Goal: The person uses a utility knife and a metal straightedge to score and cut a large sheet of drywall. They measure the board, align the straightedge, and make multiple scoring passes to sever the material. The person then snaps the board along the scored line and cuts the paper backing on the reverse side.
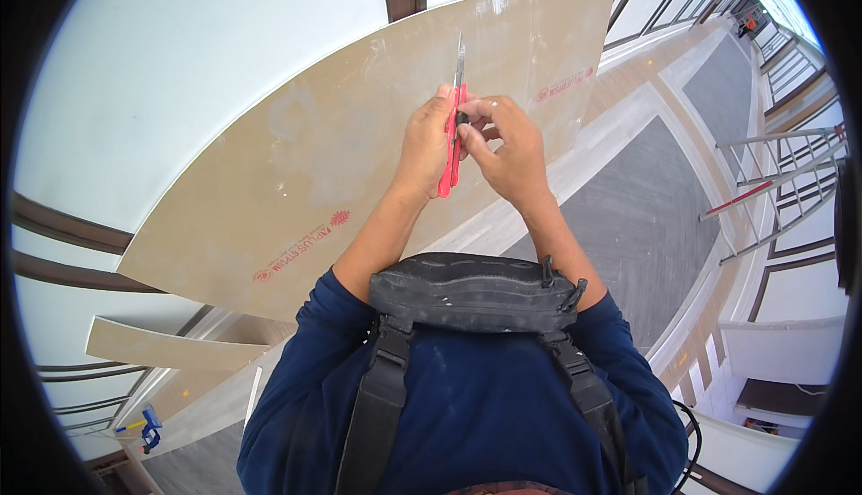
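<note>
Red utility knife [445, 182] held, metal blade [460, 59] pointing away

Left hand [422, 140] is clamping the plastic handle; right hand [514, 149] is pinching a small black knob [462, 119] on its right side. Long axis is running away from the chest, over tan, paper-faced, curved-edged gypsum board [296, 154].

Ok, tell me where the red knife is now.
In the head view, the red knife is above centre, in the left hand, the right hand touching it, over the tan board.
</note>
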`<act>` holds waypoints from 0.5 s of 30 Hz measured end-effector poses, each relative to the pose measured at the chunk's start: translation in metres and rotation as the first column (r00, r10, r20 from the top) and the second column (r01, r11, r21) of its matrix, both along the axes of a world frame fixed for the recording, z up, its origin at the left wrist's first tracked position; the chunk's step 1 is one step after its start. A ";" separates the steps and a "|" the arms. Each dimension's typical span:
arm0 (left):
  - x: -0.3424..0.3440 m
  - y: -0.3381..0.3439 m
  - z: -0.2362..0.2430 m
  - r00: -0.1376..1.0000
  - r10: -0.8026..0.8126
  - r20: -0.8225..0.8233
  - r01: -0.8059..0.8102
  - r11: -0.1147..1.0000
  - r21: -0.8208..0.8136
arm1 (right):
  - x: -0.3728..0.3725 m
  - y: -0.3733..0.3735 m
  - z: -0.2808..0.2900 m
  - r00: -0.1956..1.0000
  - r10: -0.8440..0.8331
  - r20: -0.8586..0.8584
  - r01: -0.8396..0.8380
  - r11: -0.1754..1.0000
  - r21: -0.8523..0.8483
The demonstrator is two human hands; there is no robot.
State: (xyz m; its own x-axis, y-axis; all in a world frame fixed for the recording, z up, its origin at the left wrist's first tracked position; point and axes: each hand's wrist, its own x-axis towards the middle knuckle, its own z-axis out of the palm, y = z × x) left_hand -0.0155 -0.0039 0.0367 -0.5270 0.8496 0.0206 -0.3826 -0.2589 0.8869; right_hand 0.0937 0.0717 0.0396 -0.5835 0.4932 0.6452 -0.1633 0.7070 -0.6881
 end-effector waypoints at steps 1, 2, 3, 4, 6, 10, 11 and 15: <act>0.001 0.002 0.000 1.000 0.024 0.014 -0.024 1.000 -0.004 | 0.000 -0.001 -0.002 1.000 0.009 -0.007 -0.009 0.999 0.048; 0.001 0.003 -0.001 0.998 0.048 0.028 -0.048 0.999 -0.008 | 0.000 -0.001 -0.005 1.000 0.019 -0.014 -0.018 0.995 0.096; -0.002 0.003 -0.003 0.999 0.040 0.007 -0.040 0.999 -0.004 | 0.002 -0.003 -0.007 1.000 0.011 -0.003 -0.010 0.990 0.139; -0.008 0.002 -0.006 0.999 0.031 -0.015 -0.031 1.000 -0.001 | 0.004 -0.006 -0.010 1.000 0.002 0.007 -0.003 0.983 0.182; -0.013 0.004 -0.008 0.996 0.043 -0.073 -0.044 0.999 -0.015 | 0.008 -0.011 -0.013 1.000 0.011 0.013 -0.013 0.978 0.206; -0.016 0.005 -0.001 0.993 0.059 -0.098 -0.064 0.997 -0.051 | 0.014 -0.017 -0.018 0.997 0.078 0.001 -0.077 0.986 0.150; -0.017 0.005 0.001 0.996 0.047 -0.075 -0.051 0.997 -0.052 | 0.015 -0.018 -0.019 0.996 0.093 -0.001 -0.092 0.986 0.142; -0.014 0.006 -0.001 1.000 0.013 -0.015 -0.014 0.999 -0.047 | 0.018 -0.019 -0.019 0.989 0.143 0.023 -0.144 0.988 0.059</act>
State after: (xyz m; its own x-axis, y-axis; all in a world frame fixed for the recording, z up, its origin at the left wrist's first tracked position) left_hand -0.0295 0.0019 0.0362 -0.5381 0.8428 -0.0111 -0.3660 -0.2218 0.9038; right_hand 0.1118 0.0529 0.0210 -0.6578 0.3637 0.6595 -0.2535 0.7177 -0.6486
